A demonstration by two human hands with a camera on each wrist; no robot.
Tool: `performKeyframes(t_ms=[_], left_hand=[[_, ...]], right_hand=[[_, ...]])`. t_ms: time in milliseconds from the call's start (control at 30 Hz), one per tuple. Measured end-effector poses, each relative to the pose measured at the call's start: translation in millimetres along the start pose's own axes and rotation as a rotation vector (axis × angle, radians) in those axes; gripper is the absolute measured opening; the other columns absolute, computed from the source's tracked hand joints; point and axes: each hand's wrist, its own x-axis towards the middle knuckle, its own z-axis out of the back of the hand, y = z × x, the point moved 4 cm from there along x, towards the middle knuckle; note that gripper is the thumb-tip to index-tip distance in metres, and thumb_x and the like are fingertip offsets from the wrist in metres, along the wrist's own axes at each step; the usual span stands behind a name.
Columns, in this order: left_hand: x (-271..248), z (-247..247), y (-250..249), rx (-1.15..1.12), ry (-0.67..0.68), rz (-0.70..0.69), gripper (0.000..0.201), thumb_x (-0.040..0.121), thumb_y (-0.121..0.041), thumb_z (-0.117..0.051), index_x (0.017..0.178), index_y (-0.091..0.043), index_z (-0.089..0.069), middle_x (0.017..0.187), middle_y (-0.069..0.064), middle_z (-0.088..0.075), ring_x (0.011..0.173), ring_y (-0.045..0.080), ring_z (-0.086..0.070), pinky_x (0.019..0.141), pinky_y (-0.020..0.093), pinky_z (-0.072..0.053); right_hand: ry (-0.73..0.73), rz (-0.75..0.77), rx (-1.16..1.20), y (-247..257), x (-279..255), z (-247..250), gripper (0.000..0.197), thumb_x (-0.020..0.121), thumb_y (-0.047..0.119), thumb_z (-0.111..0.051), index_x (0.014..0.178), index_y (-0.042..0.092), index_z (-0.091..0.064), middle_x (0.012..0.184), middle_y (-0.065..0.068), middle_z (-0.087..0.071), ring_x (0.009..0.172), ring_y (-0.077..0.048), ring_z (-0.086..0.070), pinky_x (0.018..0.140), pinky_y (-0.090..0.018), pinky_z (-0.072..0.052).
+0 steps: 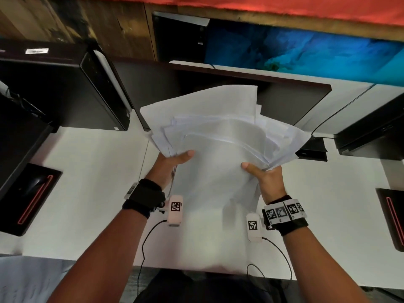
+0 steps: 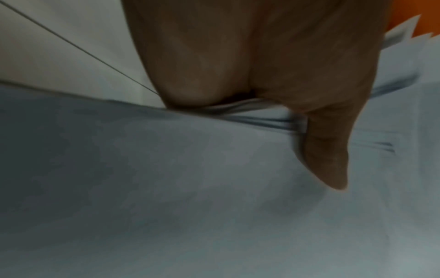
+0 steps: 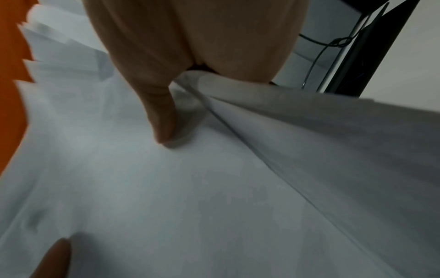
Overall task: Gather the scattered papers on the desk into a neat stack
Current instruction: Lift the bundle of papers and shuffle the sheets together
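Papers (image 1: 220, 136), fanned and uneven, are held up over the middle of the white table (image 1: 91, 176), near its front edge. The left hand (image 1: 172, 162) pinches one side, the right hand (image 1: 265, 179) the other, thumbs on top. Outer sheets look loose; a slackened pinch could spill them.

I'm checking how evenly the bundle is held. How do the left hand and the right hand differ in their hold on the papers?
The left hand grips the papers at their left edge, farther from the person; the right hand grips the right edge, nearer. By the left hand the sheets' corners fan out raggedly; by the right hand they bend into a fold. Both hands lay a thumb on top.
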Motion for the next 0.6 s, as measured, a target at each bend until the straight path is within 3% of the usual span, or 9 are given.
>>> performKeyframes(t_ms=[100,233,367,467,600], left_hand=[[0,3,-4,0.033,-0.023,0.021,0.044,0.082,-0.010,-0.074,0.124,-0.014,-0.065,0.119,0.005,-0.073,0.120,0.028,-0.064,0.100,0.037,-0.051],[-6,3,-12,0.120,-0.091,-0.138,0.046,0.081,-0.011,-0.079,0.123,-0.021,-0.064,0.120,0.002,-0.071,0.119,0.023,-0.065,0.102,0.039,-0.051],[-11,-4,-11,0.238,-0.172,-0.234,0.049,0.084,-0.005,-0.077,0.130,-0.007,-0.060,0.118,-0.009,-0.068,0.114,0.002,-0.064,0.099,0.020,-0.048],[-16,-7,-11,0.287,-0.251,-0.289,0.063,0.078,-0.023,-0.086,0.132,-0.004,-0.059,0.126,0.000,-0.068,0.123,0.012,-0.061,0.110,0.034,-0.045],[-17,-6,-14,0.275,-0.265,-0.305,0.059,0.077,-0.009,-0.085,0.130,-0.005,-0.060,0.126,0.004,-0.069,0.121,0.018,-0.064,0.106,0.033,-0.049]], right_hand=[[0.069,-0.014,0.025,6,1,-4,0.050,0.079,-0.015,-0.069,0.115,0.020,-0.065,0.109,-0.002,-0.074,0.101,-0.023,-0.071,0.081,-0.032,-0.058],[0.028,0.032,-0.014,10,1,-4,0.044,0.080,-0.008,-0.073,0.113,0.021,-0.066,0.112,-0.003,-0.073,0.106,-0.022,-0.070,0.090,-0.035,-0.057],[-0.035,0.074,-0.054,8,-1,-4,0.043,0.084,0.002,-0.074,0.123,0.016,-0.062,0.117,0.001,-0.071,0.110,-0.015,-0.068,0.090,-0.027,-0.055],[-0.072,0.111,-0.062,5,-3,-7,0.049,0.084,0.006,-0.075,0.129,0.011,-0.059,0.124,-0.004,-0.068,0.116,-0.017,-0.065,0.098,-0.034,-0.053],[-0.065,0.112,-0.039,13,-5,-6,0.038,0.084,-0.002,-0.073,0.111,0.024,-0.068,0.113,-0.001,-0.073,0.109,-0.020,-0.068,0.097,-0.041,-0.054]])
